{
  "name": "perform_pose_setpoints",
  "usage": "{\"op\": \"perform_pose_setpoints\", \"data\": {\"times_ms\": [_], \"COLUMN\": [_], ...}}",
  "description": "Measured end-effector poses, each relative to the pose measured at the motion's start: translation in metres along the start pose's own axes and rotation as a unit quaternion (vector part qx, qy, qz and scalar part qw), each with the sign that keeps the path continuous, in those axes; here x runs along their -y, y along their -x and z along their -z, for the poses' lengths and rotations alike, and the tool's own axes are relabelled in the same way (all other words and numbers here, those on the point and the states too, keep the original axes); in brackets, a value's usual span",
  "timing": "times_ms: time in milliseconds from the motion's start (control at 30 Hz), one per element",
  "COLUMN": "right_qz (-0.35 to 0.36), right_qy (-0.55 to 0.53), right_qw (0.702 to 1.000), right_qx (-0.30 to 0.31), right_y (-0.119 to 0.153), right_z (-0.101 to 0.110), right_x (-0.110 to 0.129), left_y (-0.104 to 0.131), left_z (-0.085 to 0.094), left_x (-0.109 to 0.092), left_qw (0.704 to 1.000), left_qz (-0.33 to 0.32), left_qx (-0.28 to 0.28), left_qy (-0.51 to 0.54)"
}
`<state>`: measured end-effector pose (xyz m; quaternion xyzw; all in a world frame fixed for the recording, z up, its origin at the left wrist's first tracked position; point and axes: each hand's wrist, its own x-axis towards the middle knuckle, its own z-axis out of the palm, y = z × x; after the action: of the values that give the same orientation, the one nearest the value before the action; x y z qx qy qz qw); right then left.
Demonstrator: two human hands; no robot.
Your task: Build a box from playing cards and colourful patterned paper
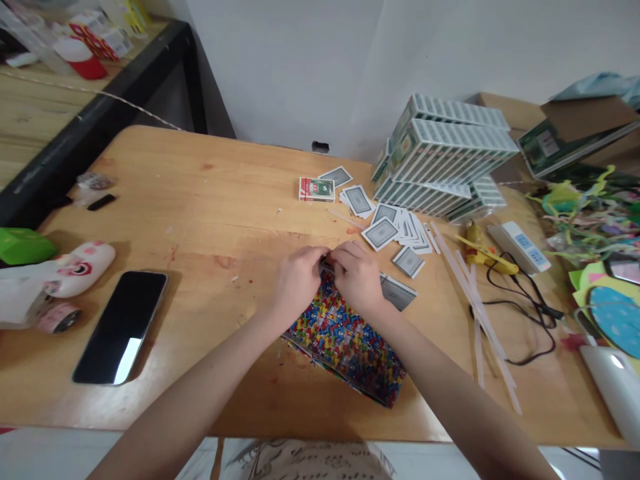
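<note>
Two hands nearly together: I have my left hand (303,279) and right hand (359,273) pinching the patterned piece (345,330) at its far corner, presumably steadying it; cards (380,233) lie beyond it.

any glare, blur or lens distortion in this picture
Head view: a bright reflection covers a lower patch of the black glass-fronted phone; head view, upper left: the red plastic container with a white top looks soft; head view: wide-angle distortion seems to stretch the bare forearms; head view: detail between the bare left hand and bare right hand is too dark to read.
</note>
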<state>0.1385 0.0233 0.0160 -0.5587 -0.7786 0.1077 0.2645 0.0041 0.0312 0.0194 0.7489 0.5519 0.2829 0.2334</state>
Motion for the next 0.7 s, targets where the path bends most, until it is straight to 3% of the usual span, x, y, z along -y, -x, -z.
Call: {"op": "perform_pose_setpoints", "data": {"times_ms": [233,467,700], "right_qz": [-0.03,-0.062,-0.126], "right_qy": [-0.021,-0.002,-0.133], "right_qw": [0.999,0.998,0.983], "right_qx": [-0.014,-0.014,-0.004], "right_y": [-0.003,-0.008,-0.012], "right_z": [0.004,0.015,0.013], "right_x": [-0.004,-0.017,-0.019], "left_y": [0.0,0.0,-0.007], "left_z": [0.001,-0.004,0.002], "left_x": [0.0,0.007,0.008], "left_qw": [1.0,0.998,0.996], "left_qz": [-0.002,0.027,0.017], "left_qx": [0.012,0.012,0.06], "left_qy": [-0.004,0.057,0.059]}}
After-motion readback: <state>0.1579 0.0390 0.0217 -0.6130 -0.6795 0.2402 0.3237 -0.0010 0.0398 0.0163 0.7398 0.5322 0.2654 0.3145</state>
